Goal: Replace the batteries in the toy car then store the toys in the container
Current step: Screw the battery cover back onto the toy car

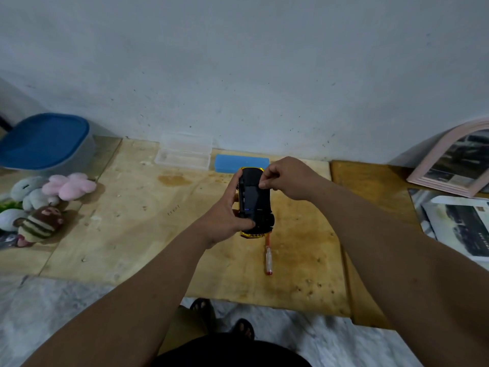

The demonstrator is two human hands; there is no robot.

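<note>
Both hands on the yellow toy car point(255, 201), held belly-up above the middle of the bare plywood tabletop point(127, 234), black underside facing us. Left hand point(225, 217) wrapped around the car's near end, thumb across the chassis. Right hand point(288, 178) pinches at the far end, fingertips closed on the underside; we can't tell whether a battery or cover sits between them. Red-handled screwdriver point(268, 258) lies on the wood just below the car, partly hidden by it. Behind the car: blue rectangular plastic case point(232, 162), and left of that a clear plastic hinged box point(184, 152), lid open. Left edge: pile of plush toys point(45, 202); upper left, grey storage container with blue lid point(45, 140), lid on. Pink-framed arched mirror point(452, 162) leans at right.
</note>
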